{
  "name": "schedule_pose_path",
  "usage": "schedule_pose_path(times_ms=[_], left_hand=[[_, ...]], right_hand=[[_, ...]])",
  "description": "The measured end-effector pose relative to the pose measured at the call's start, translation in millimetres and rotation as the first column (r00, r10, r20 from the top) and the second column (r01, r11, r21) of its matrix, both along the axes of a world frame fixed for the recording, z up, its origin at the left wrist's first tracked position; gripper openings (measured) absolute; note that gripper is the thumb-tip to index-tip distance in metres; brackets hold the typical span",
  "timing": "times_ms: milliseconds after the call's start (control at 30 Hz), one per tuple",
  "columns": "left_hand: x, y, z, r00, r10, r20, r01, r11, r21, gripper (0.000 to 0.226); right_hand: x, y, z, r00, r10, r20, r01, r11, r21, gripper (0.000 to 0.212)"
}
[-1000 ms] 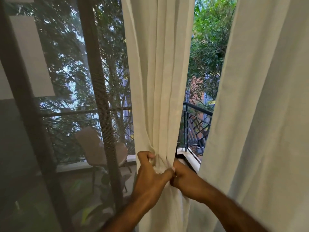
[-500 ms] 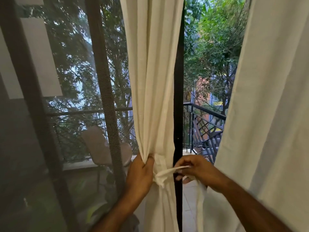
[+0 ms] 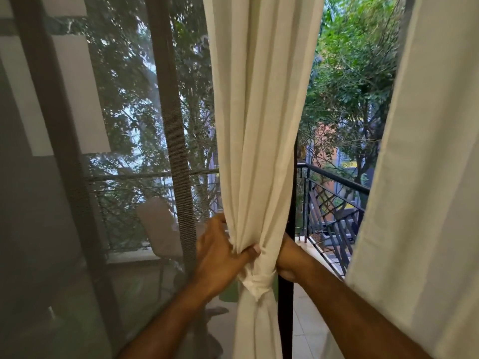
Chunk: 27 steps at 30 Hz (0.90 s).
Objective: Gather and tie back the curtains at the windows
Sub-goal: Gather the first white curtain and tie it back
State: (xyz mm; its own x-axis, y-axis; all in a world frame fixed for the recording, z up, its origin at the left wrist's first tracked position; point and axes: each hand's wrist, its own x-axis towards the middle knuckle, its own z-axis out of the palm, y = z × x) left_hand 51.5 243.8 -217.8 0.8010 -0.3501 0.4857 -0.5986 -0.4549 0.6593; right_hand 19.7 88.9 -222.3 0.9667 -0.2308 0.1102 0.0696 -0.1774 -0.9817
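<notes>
A cream curtain (image 3: pixel 261 120) hangs in the middle, bunched into a narrow bundle at waist height. A white fabric tie (image 3: pixel 256 279) wraps the bundle just below the gather. My left hand (image 3: pixel 220 257) grips the gathered folds from the left, its thumb pressed across the front of the cloth. From the right, my right hand (image 3: pixel 290 257) reaches around the back of the bundle; its fingers are hidden behind the fabric. A second cream curtain (image 3: pixel 427 177) hangs loose along the right side.
A dark door frame post (image 3: pixel 290 320) stands just behind the bundled curtain. Left of it is a mesh screen door (image 3: pixel 116 151), with a chair (image 3: pixel 158 226) behind it on the balcony. A black metal railing (image 3: pixel 334 203) and trees lie beyond the open gap.
The right hand let go of the tie end it was pulling out to the right and moved in behind the bundle. The tie now sits wrapped around the curtain. The left hand shifted slightly lower.
</notes>
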Motion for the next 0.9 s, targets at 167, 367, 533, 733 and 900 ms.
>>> schedule_pose_path(times_ms=[167,367,533,733,900], left_hand=[[7,16,-4,0.995,-0.012,-0.100,0.028,0.986,0.166,0.079],[11,7,-2,0.996,0.084,-0.040,-0.072,0.969,0.237,0.093],[15,2,-3,0.992,0.116,-0.047,-0.100,0.960,0.263,0.095],[9,-11,-2,0.988,0.144,-0.059,-0.127,0.966,0.227,0.072],[-3,-18,8,0.968,0.175,-0.179,-0.172,0.985,0.033,0.054]], right_hand=[[2,2,-4,0.999,-0.038,0.039,0.034,0.996,0.088,0.032],[-20,4,6,0.985,-0.027,-0.168,0.066,0.972,0.226,0.027],[-34,-4,-9,0.987,-0.001,-0.162,0.049,0.955,0.294,0.025],[-43,-3,-15,0.997,0.075,0.022,-0.071,0.744,0.665,0.021],[-45,10,-19,0.988,0.071,0.135,-0.149,0.635,0.758,0.034]])
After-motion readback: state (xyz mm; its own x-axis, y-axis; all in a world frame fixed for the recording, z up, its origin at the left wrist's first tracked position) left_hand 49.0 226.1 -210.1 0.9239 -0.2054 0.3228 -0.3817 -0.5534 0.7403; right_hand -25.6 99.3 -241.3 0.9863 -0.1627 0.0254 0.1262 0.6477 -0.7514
